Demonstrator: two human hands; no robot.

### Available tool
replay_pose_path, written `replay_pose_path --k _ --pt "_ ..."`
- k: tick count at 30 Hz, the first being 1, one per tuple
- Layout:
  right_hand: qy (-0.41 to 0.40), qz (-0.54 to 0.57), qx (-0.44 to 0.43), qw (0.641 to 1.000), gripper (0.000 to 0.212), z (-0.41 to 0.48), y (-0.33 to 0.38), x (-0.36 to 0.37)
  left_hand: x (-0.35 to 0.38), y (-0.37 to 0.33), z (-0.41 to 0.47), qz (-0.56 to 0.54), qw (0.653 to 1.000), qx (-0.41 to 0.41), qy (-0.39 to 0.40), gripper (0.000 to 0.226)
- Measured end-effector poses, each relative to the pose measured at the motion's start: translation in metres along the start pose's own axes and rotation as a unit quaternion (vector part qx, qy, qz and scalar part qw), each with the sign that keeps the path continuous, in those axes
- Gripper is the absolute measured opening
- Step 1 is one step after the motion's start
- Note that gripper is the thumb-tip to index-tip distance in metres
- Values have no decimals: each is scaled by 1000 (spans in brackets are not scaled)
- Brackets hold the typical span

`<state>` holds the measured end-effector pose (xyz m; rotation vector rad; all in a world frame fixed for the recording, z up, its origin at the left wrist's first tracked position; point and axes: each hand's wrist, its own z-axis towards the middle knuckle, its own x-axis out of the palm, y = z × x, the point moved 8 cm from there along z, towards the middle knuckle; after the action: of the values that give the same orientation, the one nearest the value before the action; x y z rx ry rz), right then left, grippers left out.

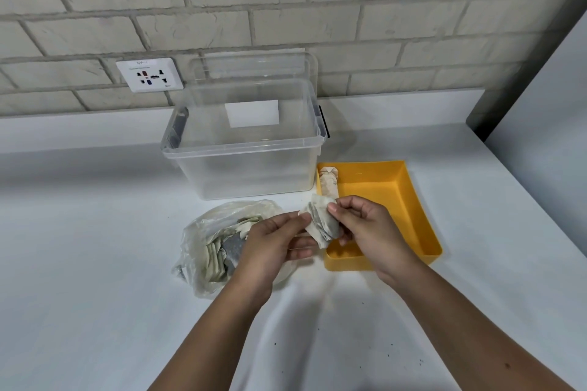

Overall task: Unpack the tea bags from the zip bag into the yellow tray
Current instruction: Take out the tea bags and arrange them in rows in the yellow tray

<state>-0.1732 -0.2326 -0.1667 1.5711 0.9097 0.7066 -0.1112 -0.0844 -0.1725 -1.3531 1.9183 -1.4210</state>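
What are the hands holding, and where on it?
Both hold one bunch of tea bags: the left hand pinches its left edge, the right hand has its grip on the right side.

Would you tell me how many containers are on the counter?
3: clear box at the back, yellow tray front right of it, zip bag left of the tray.

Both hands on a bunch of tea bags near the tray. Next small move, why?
Probably shift the bunch of tea bags right and lower it into the yellow tray, beside the row already against its left wall. The left hand and right hand pinch it over the tray's left edge, and the zip bag holds more.
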Motion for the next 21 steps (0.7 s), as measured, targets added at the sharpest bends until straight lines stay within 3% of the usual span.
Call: replay_pose_path --k 9,21 --pt "-10 -49 -31 998 17 -1 6 1 4 -6 0 25 999 27 -6 8" --pt "-40 -53 -54 996 8 1 7 -9 0 7 5 -8 1000 -9 -4 16"
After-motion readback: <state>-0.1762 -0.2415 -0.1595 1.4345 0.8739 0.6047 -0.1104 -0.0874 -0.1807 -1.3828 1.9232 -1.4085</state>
